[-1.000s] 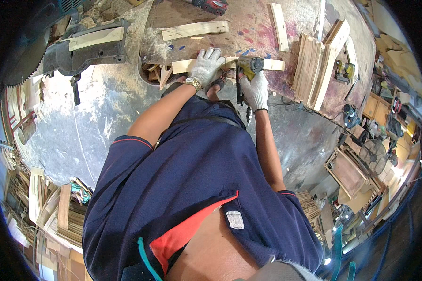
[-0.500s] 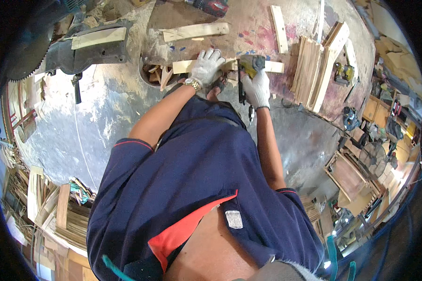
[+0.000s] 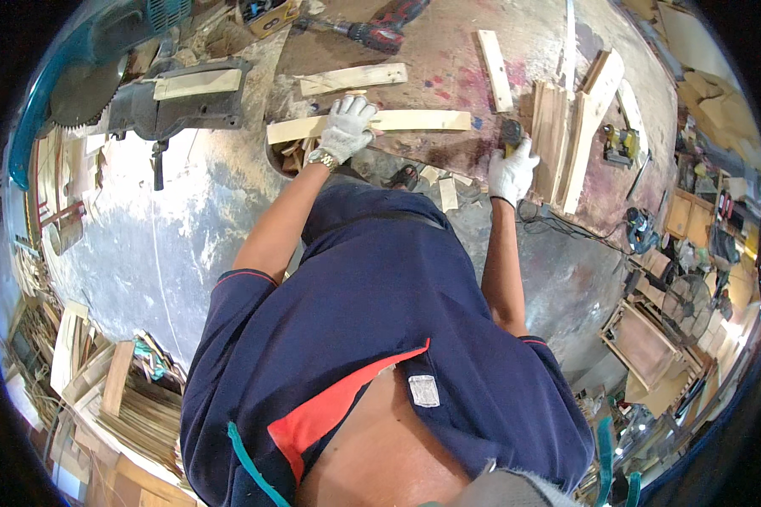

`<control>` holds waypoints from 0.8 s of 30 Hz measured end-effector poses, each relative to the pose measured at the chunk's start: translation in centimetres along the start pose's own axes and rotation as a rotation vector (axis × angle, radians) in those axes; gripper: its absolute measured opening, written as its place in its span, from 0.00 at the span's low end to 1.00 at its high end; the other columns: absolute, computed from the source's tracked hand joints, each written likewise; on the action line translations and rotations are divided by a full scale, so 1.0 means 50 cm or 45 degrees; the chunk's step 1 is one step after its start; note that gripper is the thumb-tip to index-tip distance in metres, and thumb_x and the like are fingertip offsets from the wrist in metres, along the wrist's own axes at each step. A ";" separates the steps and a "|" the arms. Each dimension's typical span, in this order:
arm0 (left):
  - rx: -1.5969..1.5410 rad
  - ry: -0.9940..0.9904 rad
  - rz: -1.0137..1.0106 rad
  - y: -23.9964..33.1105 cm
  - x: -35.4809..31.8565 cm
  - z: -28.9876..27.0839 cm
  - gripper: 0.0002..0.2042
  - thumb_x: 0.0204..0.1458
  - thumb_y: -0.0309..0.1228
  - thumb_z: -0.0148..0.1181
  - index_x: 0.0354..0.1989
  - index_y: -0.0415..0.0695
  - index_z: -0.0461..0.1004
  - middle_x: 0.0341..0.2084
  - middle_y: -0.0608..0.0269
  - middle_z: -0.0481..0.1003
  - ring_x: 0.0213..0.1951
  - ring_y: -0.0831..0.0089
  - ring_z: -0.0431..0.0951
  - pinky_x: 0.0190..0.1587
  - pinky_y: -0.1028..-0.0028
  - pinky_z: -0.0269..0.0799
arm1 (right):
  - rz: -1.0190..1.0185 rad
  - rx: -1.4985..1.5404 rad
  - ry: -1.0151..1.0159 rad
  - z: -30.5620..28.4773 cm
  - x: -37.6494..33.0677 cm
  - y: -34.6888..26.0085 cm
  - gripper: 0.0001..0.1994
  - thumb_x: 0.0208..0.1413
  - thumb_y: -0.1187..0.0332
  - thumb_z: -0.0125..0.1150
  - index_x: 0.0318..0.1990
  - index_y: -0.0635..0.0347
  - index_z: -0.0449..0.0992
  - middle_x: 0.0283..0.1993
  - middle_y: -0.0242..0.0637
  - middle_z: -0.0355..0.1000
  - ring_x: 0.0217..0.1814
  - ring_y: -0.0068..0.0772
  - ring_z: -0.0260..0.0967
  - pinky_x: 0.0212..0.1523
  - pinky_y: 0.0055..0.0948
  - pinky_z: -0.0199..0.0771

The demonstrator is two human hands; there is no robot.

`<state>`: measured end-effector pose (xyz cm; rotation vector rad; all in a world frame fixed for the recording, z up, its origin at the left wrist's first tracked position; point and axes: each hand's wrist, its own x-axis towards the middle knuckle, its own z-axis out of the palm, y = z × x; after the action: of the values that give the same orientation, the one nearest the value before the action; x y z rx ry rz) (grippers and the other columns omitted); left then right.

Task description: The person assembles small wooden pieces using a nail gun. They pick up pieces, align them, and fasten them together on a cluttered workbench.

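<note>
Head view: the long wooden slat (image 3: 372,125) lies along the near edge of the workbench (image 3: 448,68), its long axis running left to right. Gloved left hand (image 3: 345,127) presses flat, fingers spread, on the slat left of its middle. Gloved right hand (image 3: 511,167), beyond the slat's right end, is closed around a small yellow-and-black tool (image 3: 511,133). Stacked boards (image 3: 566,139) crowd that end; bare benchtop lies behind the slat.
</note>
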<state>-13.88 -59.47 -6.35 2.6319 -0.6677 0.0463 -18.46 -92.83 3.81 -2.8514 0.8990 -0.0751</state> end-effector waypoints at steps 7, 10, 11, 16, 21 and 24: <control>0.181 -0.057 -0.097 -0.081 -0.027 -0.030 0.27 0.46 0.39 0.70 0.58 0.51 0.74 0.53 0.58 0.73 0.59 0.57 0.70 0.63 0.55 0.63 | -0.314 0.103 -0.069 0.077 0.053 0.076 0.25 0.58 0.56 0.68 0.63 0.42 0.73 0.61 0.59 0.67 0.49 0.62 0.78 0.47 0.52 0.79; 0.147 -0.117 0.006 -0.100 -0.046 -0.074 0.29 0.45 0.38 0.70 0.59 0.52 0.74 0.52 0.59 0.73 0.57 0.59 0.70 0.61 0.56 0.64 | -0.392 0.071 0.020 0.029 0.060 0.032 0.20 0.58 0.54 0.68 0.56 0.45 0.78 0.57 0.56 0.71 0.48 0.61 0.77 0.45 0.52 0.79; 0.155 -0.153 -0.033 -0.096 -0.046 -0.078 0.28 0.47 0.39 0.70 0.60 0.52 0.74 0.53 0.58 0.73 0.58 0.58 0.70 0.63 0.56 0.63 | -0.428 0.085 0.024 0.028 0.081 0.021 0.20 0.57 0.54 0.68 0.54 0.51 0.78 0.50 0.54 0.73 0.48 0.60 0.76 0.45 0.52 0.78; 0.242 -0.131 -0.185 -0.087 -0.054 -0.044 0.29 0.52 0.49 0.66 0.61 0.51 0.73 0.61 0.52 0.71 0.65 0.53 0.67 0.70 0.55 0.59 | -0.669 0.025 0.286 0.114 0.221 0.005 0.24 0.52 0.51 0.67 0.51 0.57 0.76 0.49 0.54 0.75 0.52 0.58 0.75 0.53 0.52 0.76; 0.195 -0.284 -0.338 -0.037 -0.031 -0.072 0.40 0.49 0.56 0.68 0.70 0.52 0.66 0.66 0.48 0.66 0.69 0.50 0.62 0.70 0.52 0.58 | -0.424 -0.062 -0.129 0.153 0.272 -0.046 0.25 0.51 0.50 0.69 0.52 0.55 0.77 0.49 0.52 0.76 0.50 0.60 0.77 0.51 0.52 0.79; 0.177 -0.374 -0.417 0.010 -0.004 -0.115 0.41 0.51 0.57 0.67 0.72 0.53 0.64 0.69 0.48 0.65 0.71 0.49 0.60 0.72 0.52 0.57 | -0.421 -0.021 -0.166 0.200 0.340 0.006 0.21 0.53 0.48 0.65 0.41 0.58 0.82 0.45 0.56 0.79 0.47 0.60 0.80 0.50 0.53 0.79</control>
<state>-13.91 -57.42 -0.94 2.8780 -0.3229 -0.4098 -3.76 -101.54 -6.07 -2.9496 0.4009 0.0803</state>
